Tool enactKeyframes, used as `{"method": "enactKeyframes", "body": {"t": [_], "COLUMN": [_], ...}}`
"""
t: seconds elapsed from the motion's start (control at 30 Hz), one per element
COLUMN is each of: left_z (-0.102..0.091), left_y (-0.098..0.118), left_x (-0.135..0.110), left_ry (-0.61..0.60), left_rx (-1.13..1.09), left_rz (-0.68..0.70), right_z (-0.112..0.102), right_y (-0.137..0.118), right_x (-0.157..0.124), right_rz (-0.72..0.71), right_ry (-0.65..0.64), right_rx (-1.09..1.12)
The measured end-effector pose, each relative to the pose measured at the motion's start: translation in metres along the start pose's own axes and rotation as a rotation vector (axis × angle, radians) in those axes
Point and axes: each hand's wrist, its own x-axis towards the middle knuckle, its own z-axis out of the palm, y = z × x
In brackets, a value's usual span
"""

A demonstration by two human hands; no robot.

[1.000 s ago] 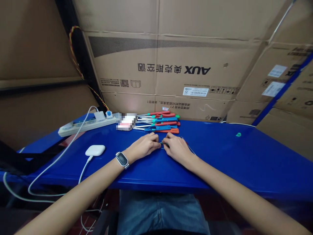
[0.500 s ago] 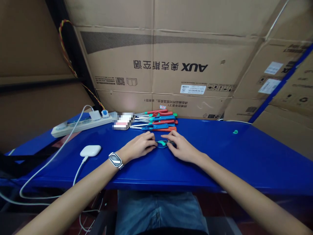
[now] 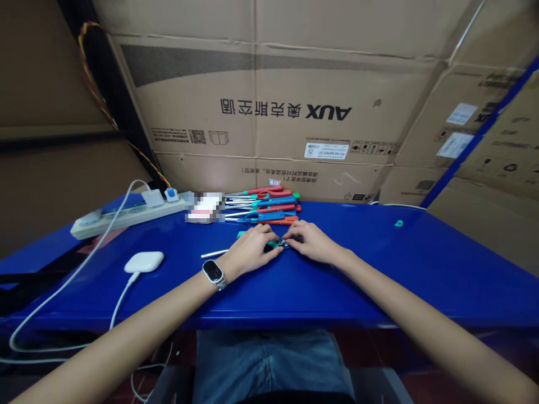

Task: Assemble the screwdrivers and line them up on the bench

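Observation:
My left hand [image 3: 255, 247], with a watch [image 3: 213, 272] on its wrist, is closed around a long-neck lighter. The lighter's metal tube [image 3: 214, 254] sticks out to the left, under the hand; most of its body is hidden by the fingers. A green piece [image 3: 241, 234] shows just behind that hand. Opposite, my right hand [image 3: 312, 242] pinches a small dark part [image 3: 298, 239] close to the lighter's right end. The fingertips of both hands almost meet there. Just behind lie several long-neck lighters [image 3: 275, 201] in red, blue and orange, their tubes toward the left.
Left on the blue table [image 3: 379, 269] are a power strip [image 3: 130, 216] with plugs, and a white case [image 3: 144, 261] on a cable. A blurred-out flat object [image 3: 205, 207] lies beside the lighters. A small green ring [image 3: 398, 223] sits at right. Cardboard [image 3: 278, 73] stands behind.
My left hand has shifted right, closer to my right hand. A metal tube now shows to the left of it. The view has turned slightly.

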Motion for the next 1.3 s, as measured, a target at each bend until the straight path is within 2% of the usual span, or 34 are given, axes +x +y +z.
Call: {"method": "enactKeyframes", "body": {"t": [0.23, 0.57, 0.97, 1.3], "left_z": [0.003, 0.003, -0.001, -0.002], "left_y": [-0.006, -0.008, -0.004, -0.003], "left_x": [-0.005, -0.006, -0.008, -0.009], "left_ry": [0.035, 0.073, 0.124, 0.083], "left_rx": [-0.068, 0.001, 0.147, 0.118], "left_rz": [-0.026, -0.047, -0.019, -0.047], "right_z": [0.007, 0.011, 0.015, 0.018], "right_y": [0.003, 0.001, -0.002, -0.011], "right_x": [-0.003, -0.006, -0.002, 0.002], "right_rz": [0.021, 0.028, 0.153, 0.201], "right_ry": [0.058, 0.073, 0.048, 0.086], "right_rx": [0.074, 0.059, 0.064, 0.063]}}
